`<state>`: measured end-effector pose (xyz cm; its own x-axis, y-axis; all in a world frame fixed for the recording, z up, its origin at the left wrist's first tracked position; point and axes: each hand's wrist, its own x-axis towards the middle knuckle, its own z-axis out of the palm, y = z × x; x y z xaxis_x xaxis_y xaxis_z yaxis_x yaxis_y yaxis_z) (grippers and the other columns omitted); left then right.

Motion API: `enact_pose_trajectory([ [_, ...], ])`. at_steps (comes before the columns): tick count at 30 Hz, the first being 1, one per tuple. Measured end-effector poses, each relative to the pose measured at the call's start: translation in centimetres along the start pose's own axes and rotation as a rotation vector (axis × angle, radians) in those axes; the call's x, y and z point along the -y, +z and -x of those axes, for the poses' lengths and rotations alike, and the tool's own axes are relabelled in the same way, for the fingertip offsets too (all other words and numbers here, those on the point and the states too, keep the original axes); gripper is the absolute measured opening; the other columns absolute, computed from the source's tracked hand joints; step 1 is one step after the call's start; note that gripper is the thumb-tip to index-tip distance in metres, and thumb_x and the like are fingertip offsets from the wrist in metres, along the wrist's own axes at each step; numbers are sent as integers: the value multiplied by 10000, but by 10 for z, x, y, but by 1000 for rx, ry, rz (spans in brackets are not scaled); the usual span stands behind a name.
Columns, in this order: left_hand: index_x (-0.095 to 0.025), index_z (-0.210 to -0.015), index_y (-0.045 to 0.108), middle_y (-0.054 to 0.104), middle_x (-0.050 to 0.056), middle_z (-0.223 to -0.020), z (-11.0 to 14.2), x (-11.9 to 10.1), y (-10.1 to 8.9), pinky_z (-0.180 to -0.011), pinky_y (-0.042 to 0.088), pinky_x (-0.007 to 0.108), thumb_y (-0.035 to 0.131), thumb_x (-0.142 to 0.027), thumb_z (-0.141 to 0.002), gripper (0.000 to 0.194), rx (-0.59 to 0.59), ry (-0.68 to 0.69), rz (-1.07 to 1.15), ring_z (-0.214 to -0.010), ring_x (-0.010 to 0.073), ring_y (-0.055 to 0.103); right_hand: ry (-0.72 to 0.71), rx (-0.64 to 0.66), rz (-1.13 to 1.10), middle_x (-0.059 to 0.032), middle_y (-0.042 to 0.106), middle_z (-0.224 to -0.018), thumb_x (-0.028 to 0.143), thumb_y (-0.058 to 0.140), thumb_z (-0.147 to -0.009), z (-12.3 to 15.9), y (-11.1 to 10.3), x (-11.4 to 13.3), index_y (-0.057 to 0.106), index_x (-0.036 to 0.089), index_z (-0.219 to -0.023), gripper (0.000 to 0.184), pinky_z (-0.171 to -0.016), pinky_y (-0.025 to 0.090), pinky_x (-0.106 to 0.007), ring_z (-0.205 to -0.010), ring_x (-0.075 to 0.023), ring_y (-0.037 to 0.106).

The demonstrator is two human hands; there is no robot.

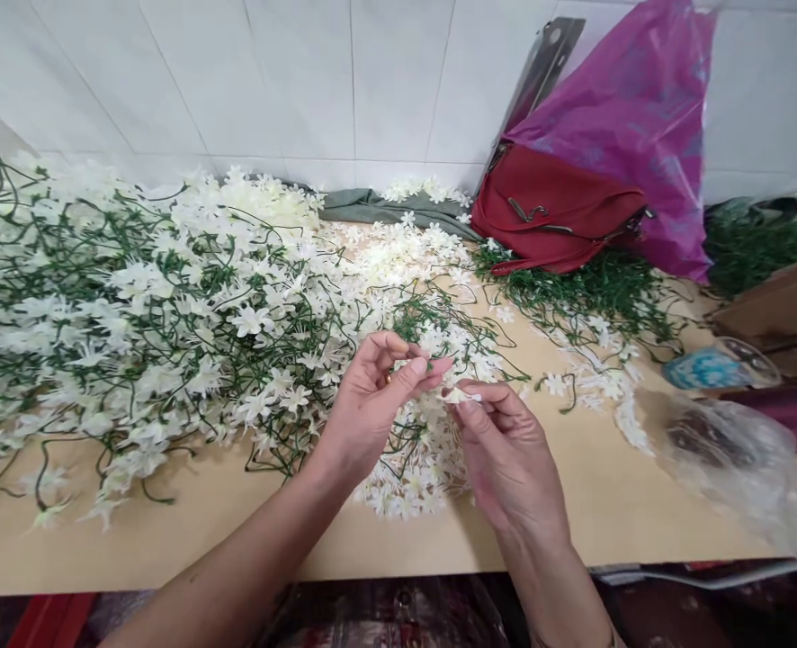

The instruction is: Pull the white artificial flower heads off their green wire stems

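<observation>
My left hand is raised over the wooden table, its thumb and fingers pinched on a thin green stem that carries white artificial flowers. My right hand faces it and pinches a single small white flower at its fingertips. The two hands almost touch. Under them lies a heap of loose white flower heads.
A big pile of finished green stems with white flowers covers the table's left. Bare green stems, a red bag and a purple plastic bag sit at the back right. A clear plastic bag lies at the right edge.
</observation>
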<state>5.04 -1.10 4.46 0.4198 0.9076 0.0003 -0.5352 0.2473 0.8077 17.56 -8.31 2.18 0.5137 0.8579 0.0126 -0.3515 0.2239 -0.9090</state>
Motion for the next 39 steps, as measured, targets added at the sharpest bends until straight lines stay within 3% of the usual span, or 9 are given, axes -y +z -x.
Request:
enact_pose_trajectory([
  [7,-200,-922,602,749,-9,-906,27,9,-5,-871,531,257,879,-274,-787,317,-38,-111,49,-870,116,714,-41,93,-7,-5,738,-914,295,874,-773,15,3,-11,758,252,-783,124,-921,544,-361,-928,-178,684],
  [12,-196,-905,603,757,-12,-890,33,18,-12,-832,490,218,904,-275,-763,342,-42,-165,83,-813,87,668,-11,85,30,-22,747,-918,296,865,-768,21,1,-20,758,249,-763,117,-905,560,-375,-927,-194,692],
  [19,-204,-940,604,740,-19,-894,34,26,-21,-827,513,235,913,-289,-754,370,-60,-186,103,-795,95,667,7,94,59,-33,742,-967,298,867,-773,19,-6,-28,770,243,-784,112,-863,576,-349,-928,-189,695],
  [25,-203,-918,606,747,-21,-875,35,27,-23,-823,510,219,913,-303,-756,361,-59,-157,106,-801,86,660,-18,138,118,-23,729,-1005,248,829,-831,20,-7,-30,757,240,-805,77,-940,554,-333,-982,-174,690],
  [39,-187,-852,612,734,-11,-849,36,28,-23,-801,477,219,918,-320,-748,350,-81,-131,92,-792,93,623,-46,92,217,-21,725,-981,248,820,-833,20,0,-26,755,235,-802,73,-923,551,-313,-972,-172,690],
])
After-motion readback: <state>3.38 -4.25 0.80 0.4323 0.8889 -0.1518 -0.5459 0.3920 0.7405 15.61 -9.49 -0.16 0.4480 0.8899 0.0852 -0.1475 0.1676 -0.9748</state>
